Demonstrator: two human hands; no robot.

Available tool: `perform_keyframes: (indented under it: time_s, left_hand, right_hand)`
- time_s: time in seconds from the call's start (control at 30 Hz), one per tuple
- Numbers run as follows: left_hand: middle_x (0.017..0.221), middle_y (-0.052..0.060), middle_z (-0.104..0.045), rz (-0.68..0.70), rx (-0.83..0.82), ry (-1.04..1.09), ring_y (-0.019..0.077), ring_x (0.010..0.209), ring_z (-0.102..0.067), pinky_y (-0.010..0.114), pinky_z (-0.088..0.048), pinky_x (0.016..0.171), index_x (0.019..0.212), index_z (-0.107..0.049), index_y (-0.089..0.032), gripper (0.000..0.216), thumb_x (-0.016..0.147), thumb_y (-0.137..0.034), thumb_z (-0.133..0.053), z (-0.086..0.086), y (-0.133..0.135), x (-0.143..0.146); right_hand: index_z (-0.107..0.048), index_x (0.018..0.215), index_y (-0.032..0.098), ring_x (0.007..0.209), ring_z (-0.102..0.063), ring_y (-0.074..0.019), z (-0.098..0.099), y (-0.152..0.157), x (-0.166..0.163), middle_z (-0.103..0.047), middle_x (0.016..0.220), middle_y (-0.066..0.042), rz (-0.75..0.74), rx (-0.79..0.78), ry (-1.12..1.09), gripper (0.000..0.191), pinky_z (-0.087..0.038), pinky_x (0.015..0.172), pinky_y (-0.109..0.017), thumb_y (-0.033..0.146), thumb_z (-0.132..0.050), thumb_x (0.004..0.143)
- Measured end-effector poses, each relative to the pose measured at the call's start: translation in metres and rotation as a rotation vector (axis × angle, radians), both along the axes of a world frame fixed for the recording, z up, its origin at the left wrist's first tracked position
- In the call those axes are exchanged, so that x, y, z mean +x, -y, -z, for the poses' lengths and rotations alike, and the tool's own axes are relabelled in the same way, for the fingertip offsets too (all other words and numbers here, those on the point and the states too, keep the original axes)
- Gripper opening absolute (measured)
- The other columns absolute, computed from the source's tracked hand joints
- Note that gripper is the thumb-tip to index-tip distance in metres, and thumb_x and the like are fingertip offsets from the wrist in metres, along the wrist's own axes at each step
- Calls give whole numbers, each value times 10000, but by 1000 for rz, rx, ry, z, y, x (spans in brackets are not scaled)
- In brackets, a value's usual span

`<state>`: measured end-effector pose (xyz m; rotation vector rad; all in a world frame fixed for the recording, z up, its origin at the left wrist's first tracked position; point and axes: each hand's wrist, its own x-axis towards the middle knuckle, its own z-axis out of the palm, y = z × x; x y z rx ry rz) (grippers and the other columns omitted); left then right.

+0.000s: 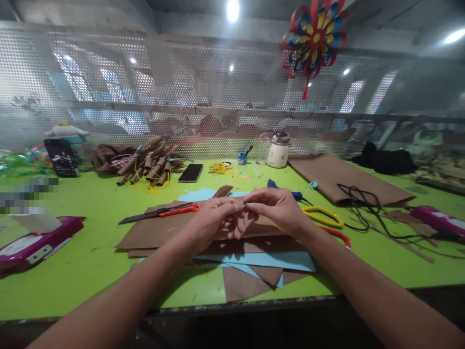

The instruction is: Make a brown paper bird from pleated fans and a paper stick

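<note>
My left hand (217,216) and my right hand (276,209) meet above a stack of brown paper sheets (152,232) on the green table (90,261). Both pinch a small brown paper piece (242,205) between thumb and fingertips. Light blue paper (276,261) lies under the brown sheets. Orange-handled scissors (163,212) rest on the brown paper left of my left hand. Yellow-handled scissors (323,216) lie just right of my right wrist.
A pile of rolled brown paper tubes (150,166) and a black phone (191,172) lie further back. A white jar (279,150) stands by the perforated metal screen. A large brown sheet (345,182), black cords (363,206) and purple glue guns (36,242) flank the work area.
</note>
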<state>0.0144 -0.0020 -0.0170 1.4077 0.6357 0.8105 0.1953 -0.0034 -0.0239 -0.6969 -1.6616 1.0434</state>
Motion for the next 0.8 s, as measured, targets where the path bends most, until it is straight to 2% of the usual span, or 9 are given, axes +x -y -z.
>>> perform_keyframes:
  time_s: [0.13,0.27,0.4,0.53,0.67,0.8]
  left_hand:
    - [565,37,-633,36,-48,-9,91,437,-544,168,-338,411,703,-555,-133,165,820,-219,-476,1,0,-1]
    - [557,37,-630,44,-77,-16,87,422,-535,173,-347,417,693,-541,-134,172,820,-234,-481,1,0,-1]
    - [533,37,-626,11,-43,5,93,399,-525,165,-304,382,691,-531,-137,164,814,-235,-484,-2,1,-1]
    - [483,37,-607,37,-47,16,94,359,-502,166,-301,364,648,-523,-134,174,797,-208,-472,-4,2,-3]
    - [475,27,-598,107,-104,37,111,349,-500,181,-322,350,655,-519,-143,154,785,-212,-474,-2,2,-5]
    - [498,26,-590,122,-90,18,105,360,-495,186,-307,358,678,-548,-134,165,791,-231,-479,1,0,-6]
  right_hand:
    - [-690,756,150,559,-584,-105,0,-1,1,-647,654,-19,-24,-2,-32,107,-480,535,-258,256,-675,740]
    - [-679,862,153,514,-577,-94,4,-3,1,-644,638,-5,19,-50,-135,168,-461,502,-235,257,-695,731]
    - [-622,1029,182,533,-617,-112,5,-3,3,-676,741,-30,-172,-174,-227,231,-464,483,-238,291,-591,827]
    - [-570,1112,208,553,-639,-126,4,-1,8,-690,795,-39,-322,-242,-180,311,-505,500,-257,267,-616,809]
    - [-603,1016,196,512,-626,-113,5,-2,7,-681,745,-18,-292,-233,-174,243,-511,490,-253,239,-650,782]
    - [-628,890,181,490,-608,-107,7,-2,1,-657,670,6,-225,-190,-213,148,-496,466,-244,238,-672,760]
